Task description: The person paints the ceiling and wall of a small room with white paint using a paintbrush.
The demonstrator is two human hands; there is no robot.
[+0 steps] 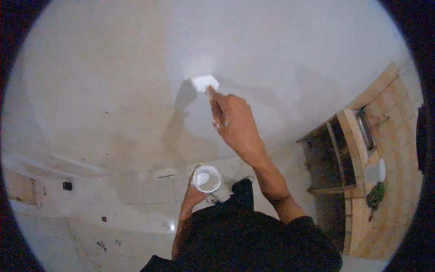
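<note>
My right hand (235,124) reaches up to the wall (253,45), closed round a paintbrush. The white, paint-covered head of the paintbrush (204,83) lies against the wall; its handle is hidden in my fingers. White smears mark the knuckles. Lower down, close to my body, my left hand (195,192) is wrapped round a round tub (207,179). White paint coats the inside of the tub and lies in it. Around and right of the brush the wall is whiter, while its left part is beige and patchy.
On the right stands a tiled counter (398,136) with a metal sink (365,130), a white container (375,172) and a green leafy bunch (375,197). Dark shelf openings (326,158) lie below it. Small dark objects, including a black box (67,186), sit on the tiled floor (145,195).
</note>
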